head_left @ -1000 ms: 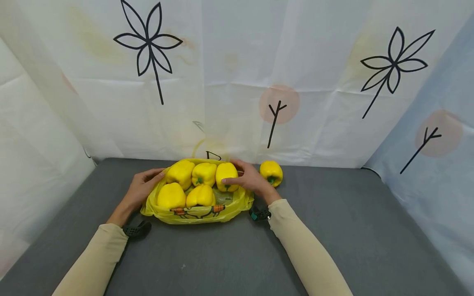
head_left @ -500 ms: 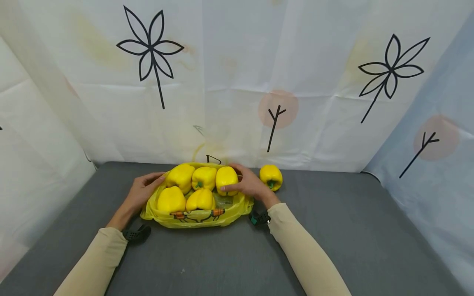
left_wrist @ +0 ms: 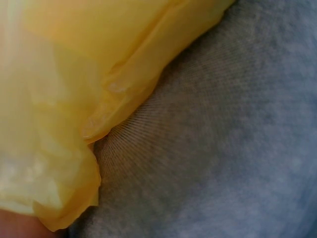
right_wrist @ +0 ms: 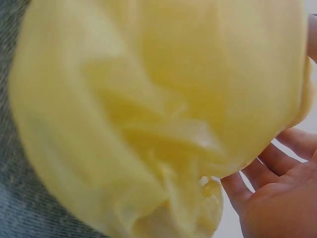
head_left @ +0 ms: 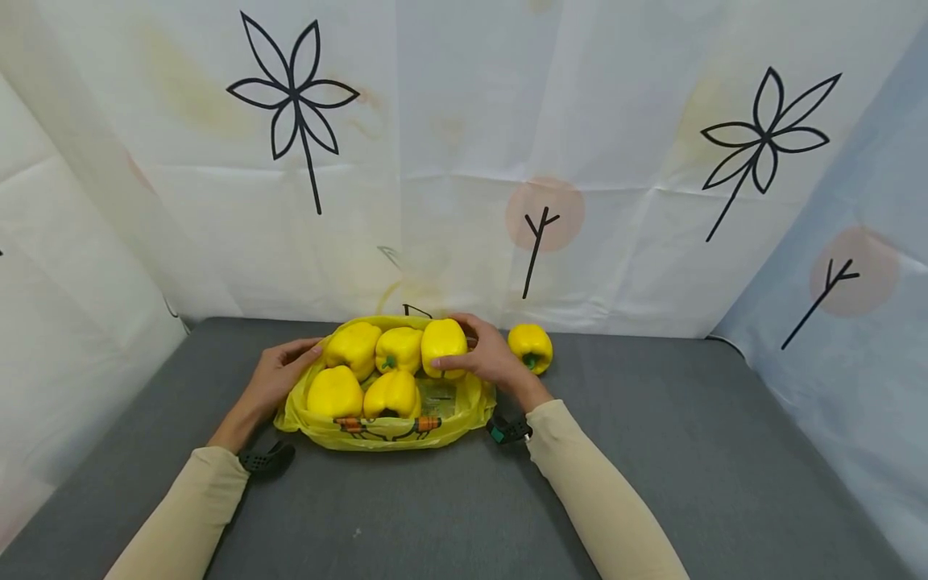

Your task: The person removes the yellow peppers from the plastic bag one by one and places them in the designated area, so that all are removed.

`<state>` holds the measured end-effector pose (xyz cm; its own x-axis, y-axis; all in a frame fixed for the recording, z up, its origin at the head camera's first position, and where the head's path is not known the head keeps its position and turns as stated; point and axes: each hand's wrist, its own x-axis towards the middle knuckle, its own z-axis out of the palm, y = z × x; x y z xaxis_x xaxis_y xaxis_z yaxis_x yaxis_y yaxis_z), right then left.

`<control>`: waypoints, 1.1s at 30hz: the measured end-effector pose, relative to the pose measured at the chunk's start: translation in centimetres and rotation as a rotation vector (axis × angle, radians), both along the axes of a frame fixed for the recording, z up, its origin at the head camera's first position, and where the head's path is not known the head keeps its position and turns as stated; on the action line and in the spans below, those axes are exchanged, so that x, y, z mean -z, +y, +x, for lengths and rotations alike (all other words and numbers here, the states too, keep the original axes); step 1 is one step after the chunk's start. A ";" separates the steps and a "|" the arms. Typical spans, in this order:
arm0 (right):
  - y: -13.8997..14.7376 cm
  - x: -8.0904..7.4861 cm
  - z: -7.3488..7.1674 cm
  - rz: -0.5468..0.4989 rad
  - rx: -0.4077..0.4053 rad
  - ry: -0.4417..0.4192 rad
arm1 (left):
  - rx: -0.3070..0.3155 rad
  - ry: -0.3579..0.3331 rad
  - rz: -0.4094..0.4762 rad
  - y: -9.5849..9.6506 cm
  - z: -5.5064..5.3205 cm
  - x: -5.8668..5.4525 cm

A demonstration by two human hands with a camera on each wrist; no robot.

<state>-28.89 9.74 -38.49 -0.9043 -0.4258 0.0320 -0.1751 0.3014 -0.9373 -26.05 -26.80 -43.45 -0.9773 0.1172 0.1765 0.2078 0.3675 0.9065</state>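
A yellow plastic bag (head_left: 326, 433), its mouth spread wide, lies on the grey table with several yellow bell peppers (head_left: 352, 348) in two rows inside. At its left rim my left hand (head_left: 275, 379) holds the plastic; the left wrist view shows the bag's side (left_wrist: 44, 99) and only a sliver of that hand. My right hand (head_left: 496, 358) grips the bell pepper (head_left: 444, 342) at the back right, thumb in front and fingers behind. In the right wrist view the bag (right_wrist: 148, 74) hides most of that pepper.
One more yellow bell pepper (head_left: 531, 345) sits on the table just right of the bag, beside my right hand. A white patterned cloth (head_left: 464, 161) hangs behind the grey table (head_left: 464, 515). Similar cloth closes off both sides.
The view tilted slightly at first. Since half a second ago, my right hand has raised the back right pepper a little. The left hand stays at the bag's rim.
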 end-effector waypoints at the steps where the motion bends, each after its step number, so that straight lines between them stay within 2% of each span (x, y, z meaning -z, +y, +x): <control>1: 0.0 -0.1 0.1 0.002 -0.001 0.005 | -0.001 0.000 -0.002 0.0 0.0 0.0; 11: 0.2 -0.3 0.1 0.018 -0.008 0.037 | 0.001 -0.008 0.006 0.0 -0.2 -0.1; 19: 0.4 -0.5 0.4 0.005 0.006 0.025 | 0.002 -0.009 0.004 0.0 -0.3 0.0; 33: 1.9 -3.0 2.0 -0.051 -0.002 0.095 | -0.005 0.001 -0.001 0.0 -0.1 0.1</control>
